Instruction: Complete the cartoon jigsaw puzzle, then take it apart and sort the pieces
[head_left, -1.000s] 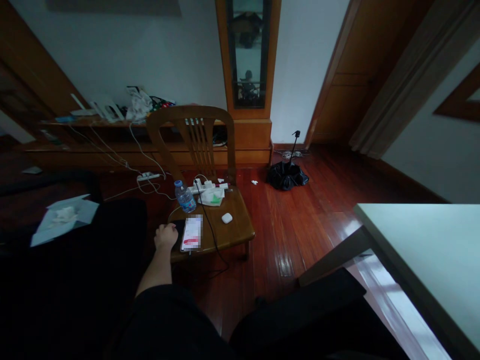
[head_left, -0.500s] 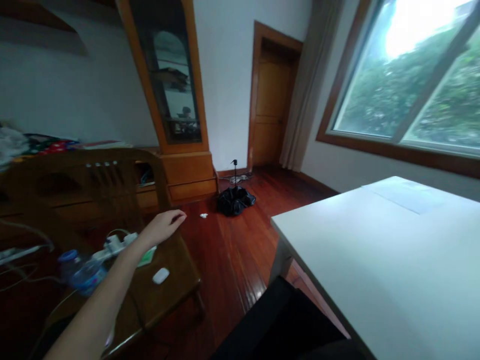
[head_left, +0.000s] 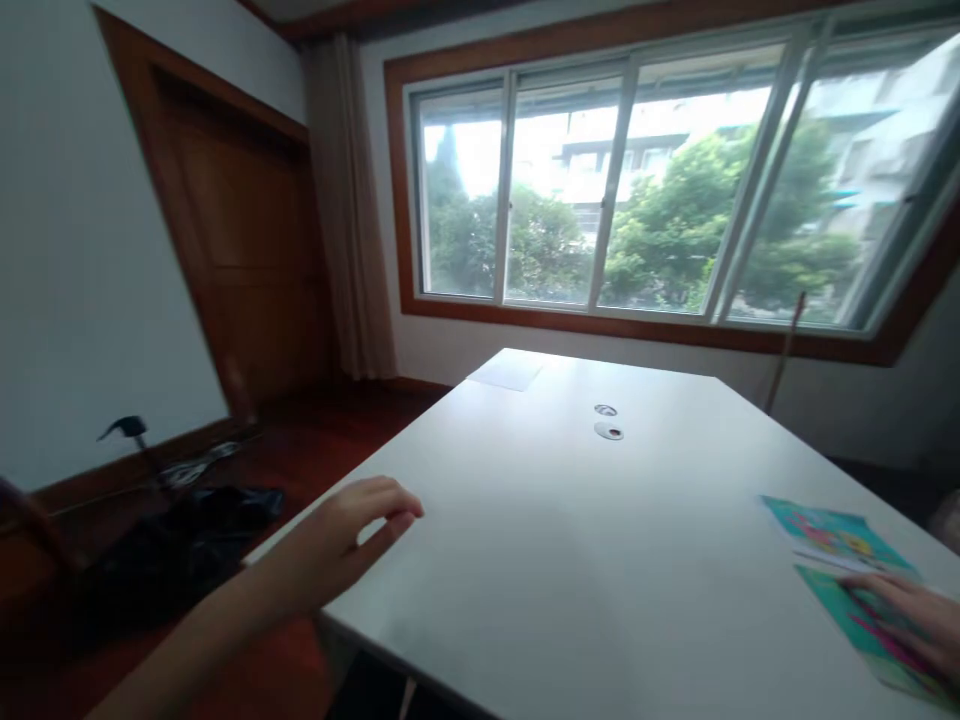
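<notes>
My left hand [head_left: 367,530] is over the near left corner of the white table [head_left: 525,560]. Its fingers are loosely bent, a gap shows between thumb and forefinger, and nothing is visible in it. At the right edge, my right hand [head_left: 911,608] is blurred and partly out of frame. Its fingers rest on a green printed booklet [head_left: 844,610]; pink streaks show beneath them, and I cannot make out whether they are print or an object. Just beyond lies a second colourful booklet [head_left: 840,535].
Two small, shiny round pieces [head_left: 609,431] lie farther back on the table. A pale sheet [head_left: 510,373] is at its far left corner. On the floor at left are a black plastic bag [head_left: 202,520] and a dark upright rod [head_left: 131,427]. A wooden stick [head_left: 785,355] leans below the window.
The view has swung right, from the chair and cabinet to the table and window. My left hand was above the chair and is now over the table corner. My right hand has come into view.
</notes>
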